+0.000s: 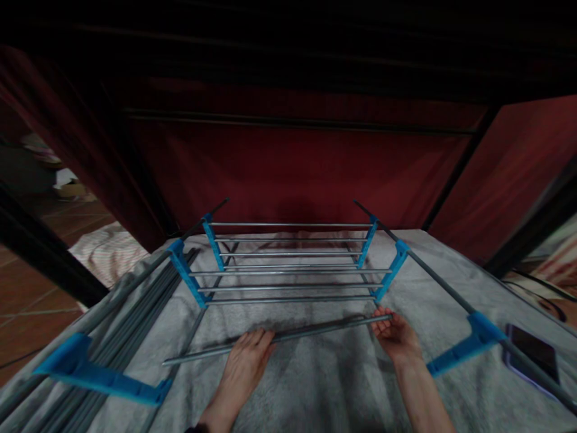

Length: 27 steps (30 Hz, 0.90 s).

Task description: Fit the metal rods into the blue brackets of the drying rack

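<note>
A thin grey metal rod [315,329] lies slantwise across the front of a partly built rack, its right end higher in view. My left hand [250,355] is closed over the rod left of its middle, the back of the hand facing up. At the right end, my right hand [396,337] is turned palm inward, its fingers curled around the tip. Beyond the hands stands the rack, with several thin crossbars [295,288] between blue plastic brackets [187,273]. Nearer to me, a left bracket [101,373] and a right bracket [466,344] sit on the long side tubes with no crossbar between them.
Several loose grey tubes [130,325] lie along the left side. A phone [532,355] rests at the right, beside the side tube [442,282]. Underneath is a grey blanket [315,391]. Dark frame posts [455,165] and red fabric [288,168] enclose the far side.
</note>
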{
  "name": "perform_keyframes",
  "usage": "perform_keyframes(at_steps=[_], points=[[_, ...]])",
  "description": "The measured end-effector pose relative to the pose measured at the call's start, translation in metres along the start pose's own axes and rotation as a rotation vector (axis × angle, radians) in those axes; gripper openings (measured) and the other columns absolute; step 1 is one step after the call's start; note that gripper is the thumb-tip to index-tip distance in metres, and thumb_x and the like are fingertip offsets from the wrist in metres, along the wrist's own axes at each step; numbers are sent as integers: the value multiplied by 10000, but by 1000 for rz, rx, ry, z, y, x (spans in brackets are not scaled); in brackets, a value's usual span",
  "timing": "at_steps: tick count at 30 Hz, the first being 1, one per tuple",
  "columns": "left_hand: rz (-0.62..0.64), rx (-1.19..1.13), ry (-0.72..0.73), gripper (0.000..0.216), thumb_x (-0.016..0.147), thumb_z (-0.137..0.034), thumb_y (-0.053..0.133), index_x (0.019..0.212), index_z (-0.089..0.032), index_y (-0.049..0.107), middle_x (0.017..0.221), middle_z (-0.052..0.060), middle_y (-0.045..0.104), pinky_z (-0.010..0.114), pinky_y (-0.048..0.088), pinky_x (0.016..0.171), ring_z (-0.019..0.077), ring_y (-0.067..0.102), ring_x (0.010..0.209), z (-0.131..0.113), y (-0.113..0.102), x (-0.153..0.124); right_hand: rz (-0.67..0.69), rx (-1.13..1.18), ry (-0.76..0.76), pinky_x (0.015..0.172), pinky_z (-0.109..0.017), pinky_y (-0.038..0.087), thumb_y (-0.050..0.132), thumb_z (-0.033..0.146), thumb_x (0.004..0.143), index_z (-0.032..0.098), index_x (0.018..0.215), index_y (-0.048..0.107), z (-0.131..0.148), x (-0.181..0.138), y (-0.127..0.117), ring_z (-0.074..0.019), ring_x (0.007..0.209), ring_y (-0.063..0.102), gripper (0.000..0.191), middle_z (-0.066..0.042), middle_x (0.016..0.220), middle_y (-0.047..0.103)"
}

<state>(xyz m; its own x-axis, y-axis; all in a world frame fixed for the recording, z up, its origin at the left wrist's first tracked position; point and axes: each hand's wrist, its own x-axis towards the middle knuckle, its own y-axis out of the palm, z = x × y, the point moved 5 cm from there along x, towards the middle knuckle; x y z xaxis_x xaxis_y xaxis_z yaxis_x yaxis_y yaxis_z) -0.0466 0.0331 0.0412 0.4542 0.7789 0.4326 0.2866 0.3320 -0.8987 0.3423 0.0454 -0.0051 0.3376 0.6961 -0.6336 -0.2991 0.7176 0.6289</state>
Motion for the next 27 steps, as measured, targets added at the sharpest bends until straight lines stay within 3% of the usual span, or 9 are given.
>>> perform_keyframes(at_steps=[5,14,19,27], points=[[41,11,-2,235,1021,-235,473,1050,-222,706,915,48,729,406,554,801,237,705,828,-4,-6,2,-15,-6,-3,569,-290,618,498,81,773,210,823,588,0,-8,3,-143,598,705,166,11,718,710],[73,-34,-41,232,1028,-259,487,1127,-208,689,999,66,740,418,530,859,244,707,909,-8,-7,-1,-17,11,-30,554,-273,607,491,127,859,202,800,575,-5,-10,3,-128,578,689,127,20,701,698],[109,-29,-47,203,1015,-222,508,1068,-221,704,949,51,717,409,508,851,238,684,886,-12,-10,4,-38,59,-25,574,-302,616,447,120,791,211,815,588,-5,-6,-2,-144,596,701,170,5,705,702],[110,-54,-99,203,1000,-228,562,1159,-218,687,1052,64,719,411,479,908,234,674,970,-9,-11,8,-10,46,-41,535,-318,605,469,126,685,215,832,575,-1,6,-9,-162,528,683,202,26,634,660]])
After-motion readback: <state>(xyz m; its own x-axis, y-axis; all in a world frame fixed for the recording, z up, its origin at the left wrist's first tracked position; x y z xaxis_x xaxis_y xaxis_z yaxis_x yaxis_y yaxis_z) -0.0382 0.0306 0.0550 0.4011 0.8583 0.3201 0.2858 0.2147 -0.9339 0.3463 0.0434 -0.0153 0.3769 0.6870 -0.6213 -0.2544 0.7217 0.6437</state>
